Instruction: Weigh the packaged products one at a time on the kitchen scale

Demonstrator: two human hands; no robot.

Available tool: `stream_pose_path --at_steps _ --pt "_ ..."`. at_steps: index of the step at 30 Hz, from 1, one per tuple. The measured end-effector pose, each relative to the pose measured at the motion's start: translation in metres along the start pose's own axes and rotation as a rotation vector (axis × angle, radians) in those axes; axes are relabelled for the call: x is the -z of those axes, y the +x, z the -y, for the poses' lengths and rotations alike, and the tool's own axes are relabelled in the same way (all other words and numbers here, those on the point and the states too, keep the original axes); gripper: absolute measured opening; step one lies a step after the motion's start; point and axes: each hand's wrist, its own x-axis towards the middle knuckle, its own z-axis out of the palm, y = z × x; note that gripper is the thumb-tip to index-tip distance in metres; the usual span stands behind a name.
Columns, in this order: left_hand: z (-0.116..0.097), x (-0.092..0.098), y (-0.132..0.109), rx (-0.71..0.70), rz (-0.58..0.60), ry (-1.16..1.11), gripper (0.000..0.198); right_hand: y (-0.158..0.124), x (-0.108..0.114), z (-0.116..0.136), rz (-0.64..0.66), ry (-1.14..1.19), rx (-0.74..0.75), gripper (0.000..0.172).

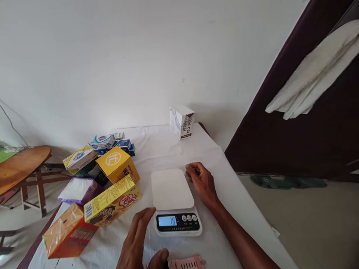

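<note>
A white kitchen scale (172,189) lies on the cloth-covered table, its plate bare and its lit display reading what looks like 78. At the scale's left front corner is my left hand (138,239), thumb and fingers apart, nothing between them. My right hand (202,183) rests on the cloth by the plate's right edge, its fingers curled; whether anything small is inside is hidden. Partly cut off at the bottom edge is a pink item (187,262) with slots, near my left thumb.
Left of the scale sit a yellow box (117,164), a long yellow carton (112,201), an orange pack (68,231), a purple-and-white pack (80,189) and several small boxes. A white box (181,121) stands near the wall.
</note>
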Motion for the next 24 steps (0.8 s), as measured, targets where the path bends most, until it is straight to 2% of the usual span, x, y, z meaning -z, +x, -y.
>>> stream_pose_path --at_steps 1,3,6,9,12,14,18,21,24 --pt "0.001 -0.011 0.009 0.021 0.039 -0.066 0.064 0.007 0.001 0.002 -0.003 -0.011 0.001 0.046" --pt "0.007 -0.020 0.024 0.074 0.088 -0.154 0.071 0.030 0.003 0.010 -0.044 -0.041 0.016 0.054" --pt "0.021 -0.019 0.033 0.165 0.135 -0.281 0.075 0.080 0.000 0.026 -0.175 -0.099 0.050 0.076" --pt "0.033 -0.015 0.037 0.209 0.191 -0.431 0.081 0.136 -0.012 0.038 -0.292 -0.140 0.056 0.098" --pt "0.041 -0.016 0.047 0.235 0.248 -0.504 0.087 0.180 -0.030 0.041 -0.358 -0.154 0.015 0.107" --pt "0.045 -0.019 0.057 0.297 0.278 -0.526 0.082 0.199 -0.041 0.039 -0.374 -0.162 -0.024 0.103" --pt "0.054 -0.028 0.074 0.467 0.330 -0.585 0.073 0.214 -0.052 0.031 -0.377 -0.182 -0.060 0.075" --pt "0.057 -0.032 0.070 0.434 0.335 -0.580 0.075 0.208 -0.047 0.029 -0.384 -0.202 -0.049 0.063" --pt "0.054 -0.031 0.055 0.325 0.306 -0.555 0.085 0.187 -0.028 0.031 -0.380 -0.229 -0.043 0.059"
